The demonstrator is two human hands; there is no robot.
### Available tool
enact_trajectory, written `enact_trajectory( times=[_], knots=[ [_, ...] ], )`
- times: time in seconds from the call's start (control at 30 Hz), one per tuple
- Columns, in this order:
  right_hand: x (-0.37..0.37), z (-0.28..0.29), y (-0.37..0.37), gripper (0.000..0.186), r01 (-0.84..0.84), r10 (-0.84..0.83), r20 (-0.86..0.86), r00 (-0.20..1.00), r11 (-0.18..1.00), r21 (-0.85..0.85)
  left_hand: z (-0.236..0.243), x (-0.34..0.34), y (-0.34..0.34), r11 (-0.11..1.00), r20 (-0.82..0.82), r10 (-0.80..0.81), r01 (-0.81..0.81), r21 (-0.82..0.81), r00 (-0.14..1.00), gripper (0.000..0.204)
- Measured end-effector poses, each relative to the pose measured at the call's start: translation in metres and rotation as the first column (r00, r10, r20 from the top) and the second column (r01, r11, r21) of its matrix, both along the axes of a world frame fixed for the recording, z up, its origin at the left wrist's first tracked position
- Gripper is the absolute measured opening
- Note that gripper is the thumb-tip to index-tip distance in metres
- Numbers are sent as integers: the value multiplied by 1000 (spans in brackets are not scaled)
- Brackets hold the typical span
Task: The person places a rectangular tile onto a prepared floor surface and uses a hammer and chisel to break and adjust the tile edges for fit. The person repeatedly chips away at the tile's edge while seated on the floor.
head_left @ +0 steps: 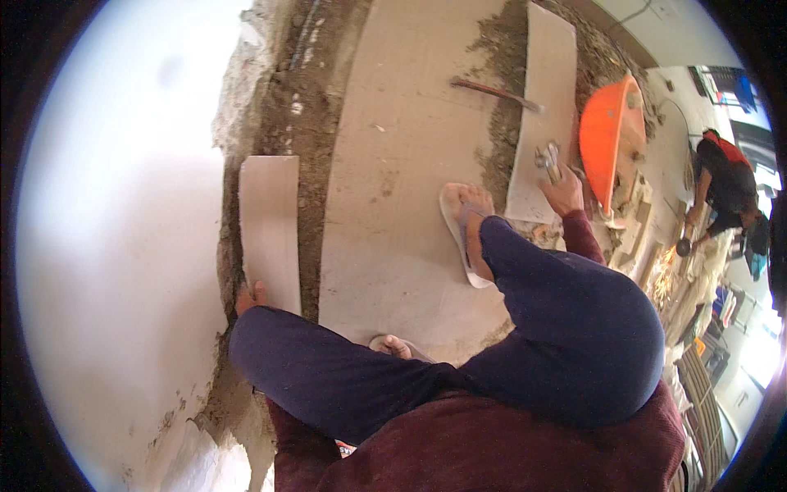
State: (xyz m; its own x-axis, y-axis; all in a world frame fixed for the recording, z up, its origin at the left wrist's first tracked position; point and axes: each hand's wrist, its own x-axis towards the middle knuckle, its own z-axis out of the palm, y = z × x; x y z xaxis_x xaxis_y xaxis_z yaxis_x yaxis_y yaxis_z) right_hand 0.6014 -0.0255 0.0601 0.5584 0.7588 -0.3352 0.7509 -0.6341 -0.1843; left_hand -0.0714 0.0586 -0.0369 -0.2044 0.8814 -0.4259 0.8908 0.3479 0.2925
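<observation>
Low at the left, my left hand (pixel 251 298) grips the near end of a narrow pale tile strip (pixel 270 213). The strip lies along the wall over the dirt-filled gap; my knee hides part of that hand. My right hand (pixel 564 193) is closed around a silvery metal hand tool (pixel 548 161), whose exact kind I cannot make out. It is held over a second long tile piece (pixel 541 90) on the right. Between the two pieces lies a wide floor tile (pixel 402 164), where my sandalled feet (pixel 469 221) rest.
A thin brown bar (pixel 496 93) lies across dirt and the right tile piece. Beside it, an orange basin (pixel 605 135) stands tilted. The white wall (pixel 131 205) bounds the left. At far right another person (pixel 721 184) bends over a power tool throwing sparks (pixel 664 279).
</observation>
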Motion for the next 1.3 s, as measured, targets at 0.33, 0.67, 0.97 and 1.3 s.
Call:
enact_trajectory(
  times=[0.33, 0.67, 0.97, 1.3],
  knots=[
    [4, 0, 137, 44, -52, 46, 69, 997, 994, 93, 39, 17, 25, 995, -5, 46, -46, -93, 999, 67],
    [24, -33, 214, 44, 78, -111, -399, 910, 992, -96, 44, 18, 23, 997, 162, 30, -18, -80, 986, 60],
    [30, -68, 216, 41, -227, 242, -145, 959, 967, 113, 34, 13, 14, 987, 376, 135, -90, -134, 917, 58],
    [-69, 53, 294, 26, 38, 457, -866, 204, 880, 473, 273, 277, 198, 887, 626, -246, 432, -163, 740, 52]
  ],
)
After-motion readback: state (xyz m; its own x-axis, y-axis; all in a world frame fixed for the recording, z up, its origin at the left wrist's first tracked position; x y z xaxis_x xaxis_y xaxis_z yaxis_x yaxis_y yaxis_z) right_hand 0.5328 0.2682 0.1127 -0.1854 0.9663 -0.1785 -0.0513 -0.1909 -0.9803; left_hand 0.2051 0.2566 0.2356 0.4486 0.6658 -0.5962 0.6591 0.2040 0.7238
